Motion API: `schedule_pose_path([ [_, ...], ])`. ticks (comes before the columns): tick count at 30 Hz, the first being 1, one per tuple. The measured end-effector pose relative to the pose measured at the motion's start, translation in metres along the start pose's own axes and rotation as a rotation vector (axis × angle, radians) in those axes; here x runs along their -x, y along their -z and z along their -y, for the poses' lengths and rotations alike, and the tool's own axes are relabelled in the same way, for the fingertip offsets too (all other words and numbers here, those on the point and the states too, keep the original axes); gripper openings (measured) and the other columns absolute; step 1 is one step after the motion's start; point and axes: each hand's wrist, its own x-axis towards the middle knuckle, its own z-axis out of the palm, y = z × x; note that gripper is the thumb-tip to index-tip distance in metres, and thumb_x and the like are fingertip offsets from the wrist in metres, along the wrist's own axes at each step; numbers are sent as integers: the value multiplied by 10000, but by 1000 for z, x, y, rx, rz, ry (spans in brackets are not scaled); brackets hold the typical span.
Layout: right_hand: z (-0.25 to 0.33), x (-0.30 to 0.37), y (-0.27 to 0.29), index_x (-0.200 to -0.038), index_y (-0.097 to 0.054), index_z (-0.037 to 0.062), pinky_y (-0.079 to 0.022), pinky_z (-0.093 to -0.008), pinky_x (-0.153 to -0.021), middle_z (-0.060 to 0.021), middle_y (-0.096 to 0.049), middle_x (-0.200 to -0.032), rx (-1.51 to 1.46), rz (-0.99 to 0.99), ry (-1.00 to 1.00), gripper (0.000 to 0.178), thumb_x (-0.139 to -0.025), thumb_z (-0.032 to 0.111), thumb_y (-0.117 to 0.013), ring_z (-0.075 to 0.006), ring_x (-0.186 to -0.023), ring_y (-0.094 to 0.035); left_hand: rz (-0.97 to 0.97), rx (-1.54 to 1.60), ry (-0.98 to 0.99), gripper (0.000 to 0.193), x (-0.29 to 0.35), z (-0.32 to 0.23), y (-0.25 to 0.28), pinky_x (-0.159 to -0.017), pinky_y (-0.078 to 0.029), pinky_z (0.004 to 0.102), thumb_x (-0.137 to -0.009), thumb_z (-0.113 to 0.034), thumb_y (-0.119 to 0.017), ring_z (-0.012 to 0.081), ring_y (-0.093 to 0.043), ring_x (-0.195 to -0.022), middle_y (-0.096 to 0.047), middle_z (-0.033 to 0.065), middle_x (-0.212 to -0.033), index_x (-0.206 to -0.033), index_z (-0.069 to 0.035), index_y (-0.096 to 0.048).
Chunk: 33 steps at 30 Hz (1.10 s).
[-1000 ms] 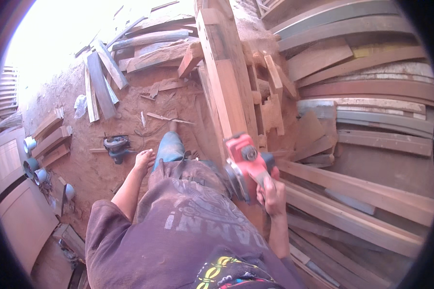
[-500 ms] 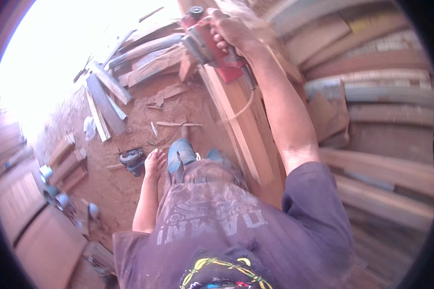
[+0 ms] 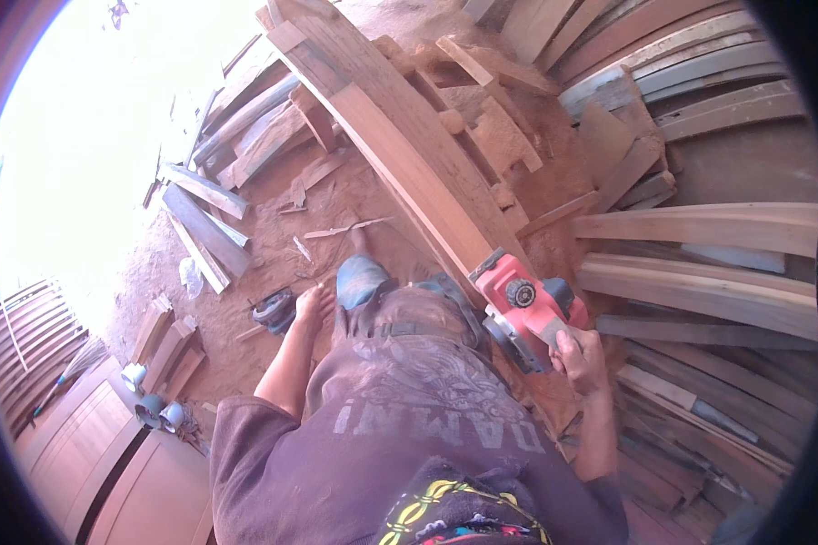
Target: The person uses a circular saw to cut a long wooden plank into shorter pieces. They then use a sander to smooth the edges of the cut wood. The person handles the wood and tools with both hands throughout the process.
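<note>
A red electric hand planer point(image 3: 529, 304) with a black knob is gripped at its rear handle by my right hand point(image 3: 580, 361). The planer is at the near end of a long wooden beam point(image 3: 400, 154), close to my right side. Whether its sole touches the wood cannot be told. My left hand point(image 3: 312, 302) hangs beside my left leg, fingers loosely apart, with nothing in it. Just left of that hand, a dark power tool point(image 3: 274, 312) lies on the dusty ground.
Wooden offcuts point(image 3: 204, 232) lie on the ground at the left. Stacked boards point(image 3: 700, 282) crowd the right side. Wooden blocks and scraps point(image 3: 491, 118) lie beyond the beam. Wood panels point(image 3: 91, 445) and small round cans point(image 3: 150, 409) are at the lower left.
My right hand has drawn the planer from the beam's far part back to its near end, beside my body. My left hand stays low by my leg.
</note>
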Motion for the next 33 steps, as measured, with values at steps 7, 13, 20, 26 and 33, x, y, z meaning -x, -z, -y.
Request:
schedule_pose_path([
  [7, 46, -67, -40, -732, -622, 22, -381, -288, -500, 15, -551, -605, -95, 36, 37, 456, -1085, 295, -535, -66, -547, -515, 297, -38, -386, 641, 26, -153, -139, -975, -571, 445, -1037, -417, -705, 313, -658, -1259, -653, 181, -1402, -1505, -19, -521],
  [13, 128, -154, -83, -706, -598, 40, -375, -281, -482, 20, -535, -575, -29, 82, 133, 515, -1098, 368, -534, -62, -515, -505, 338, 149, -244, 856, 49, -236, -248, -1140, -430, 534, -1056, -707, -502, 282, -498, -1442, -530, 212, -1558, -1557, -13, -480],
  [20, 248, -281, -155, -694, -622, 59, -374, -272, -464, 32, -511, -546, 18, 156, 251, 580, -1082, 479, -533, -78, -458, -490, 573, 94, -248, 840, 27, -229, -260, -1144, -392, 520, -1011, -783, -501, 254, -472, -1430, -551, 42, -1531, -1576, -162, -511],
  [26, 394, -420, -243, -1159, -774, 3, -382, -280, -444, 23, -511, -651, -4, 204, 396, 565, -1079, 485, -492, -79, -455, -459, 484, 11, -203, 922, 47, -240, -259, -1222, -378, 595, -1056, -727, -458, 364, -312, -1589, -285, 147, -1749, -1690, -81, -282],
  [33, 361, -392, -218, -973, -679, 32, -388, -279, -451, 28, -480, -647, 13, 345, 362, 575, -1091, 542, -443, -69, -470, -454, 383, -30, -245, 966, 36, -242, -258, -1143, -421, 554, -993, -784, -537, 385, -442, -1498, -485, 169, -1629, -1638, -74, -424],
])
